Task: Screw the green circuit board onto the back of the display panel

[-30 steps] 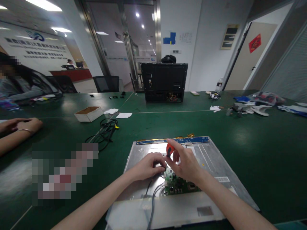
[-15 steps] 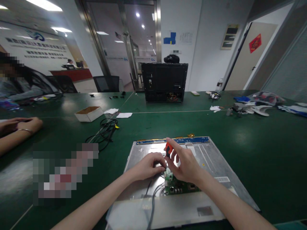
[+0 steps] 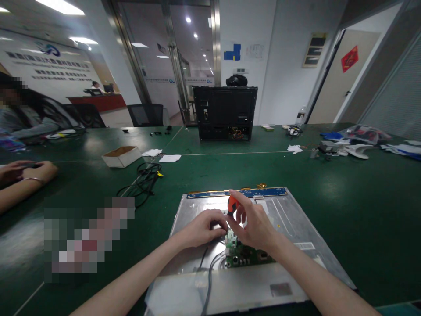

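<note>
A flat metal display panel [image 3: 302, 263] lies on the table in front of me, with a blue circuit strip [image 3: 272, 192] along its far edge. My right hand [image 3: 251, 217] grips a screwdriver [image 3: 233, 205] by its orange and black handle, held upright over a green circuit board [image 3: 241, 256] on the panel. Close beside the screwdriver's lower end, my left hand [image 3: 207, 227] has thumb and fingers pinched together; what lies between them is hidden. A grey cable [image 3: 209, 281] runs from the board toward the near edge.
Left of the panel lie coiled black cables [image 3: 144, 180] and an open white box [image 3: 121, 157]. A black monitor housing [image 3: 226, 113] stands at the far side. Another person's hands [image 3: 33, 173] rest at the left. Bagged parts [image 3: 365, 134] sit at far right.
The screwdriver handle has turned slightly in my right fingers, showing more orange. My left hand stays in place. The other person's hands have shifted a little.
</note>
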Action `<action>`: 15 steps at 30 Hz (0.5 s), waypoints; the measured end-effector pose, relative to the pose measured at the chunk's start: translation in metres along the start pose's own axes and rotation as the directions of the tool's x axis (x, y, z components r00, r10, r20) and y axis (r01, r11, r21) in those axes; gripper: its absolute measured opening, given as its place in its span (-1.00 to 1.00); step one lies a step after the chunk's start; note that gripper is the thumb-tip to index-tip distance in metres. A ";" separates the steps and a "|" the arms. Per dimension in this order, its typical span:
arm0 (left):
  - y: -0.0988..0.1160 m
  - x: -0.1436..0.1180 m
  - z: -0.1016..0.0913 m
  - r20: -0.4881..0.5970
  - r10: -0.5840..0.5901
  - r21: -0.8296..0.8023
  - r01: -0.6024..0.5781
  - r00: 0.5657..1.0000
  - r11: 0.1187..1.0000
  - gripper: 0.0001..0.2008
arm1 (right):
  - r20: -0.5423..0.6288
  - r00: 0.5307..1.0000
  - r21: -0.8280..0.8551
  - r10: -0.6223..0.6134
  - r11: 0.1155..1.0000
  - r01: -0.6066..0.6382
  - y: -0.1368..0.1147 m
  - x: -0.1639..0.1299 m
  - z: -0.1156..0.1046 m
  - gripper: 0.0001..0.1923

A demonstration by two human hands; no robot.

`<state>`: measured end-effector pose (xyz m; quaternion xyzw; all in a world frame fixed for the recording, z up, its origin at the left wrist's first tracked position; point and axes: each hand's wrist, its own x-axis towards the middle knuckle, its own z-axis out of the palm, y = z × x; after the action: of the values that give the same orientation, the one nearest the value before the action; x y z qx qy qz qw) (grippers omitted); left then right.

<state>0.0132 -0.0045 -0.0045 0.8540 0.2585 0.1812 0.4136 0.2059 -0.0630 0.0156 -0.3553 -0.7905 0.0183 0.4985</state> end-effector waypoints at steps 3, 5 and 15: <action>0.000 0.000 0.000 -0.021 -0.002 -0.027 0.001 1.000 1.000 -0.97 | 0.001 1.000 -0.001 -0.013 1.000 0.014 0.000 0.001 0.000 -0.38; 0.000 0.000 0.001 -0.031 0.001 -0.035 -0.002 1.000 0.999 -0.98 | 0.008 1.000 0.001 -0.019 1.000 0.019 0.000 0.001 -0.001 -0.38; 0.003 0.000 0.000 -0.016 0.006 -0.018 -0.007 1.000 1.000 -0.94 | 0.029 1.000 0.042 -0.012 0.999 0.011 -0.003 0.001 -0.003 -0.30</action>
<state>0.0147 -0.0061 -0.0021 0.8495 0.2573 0.1917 0.4189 0.2063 -0.0657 0.0186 -0.3400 -0.7990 0.0373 0.4945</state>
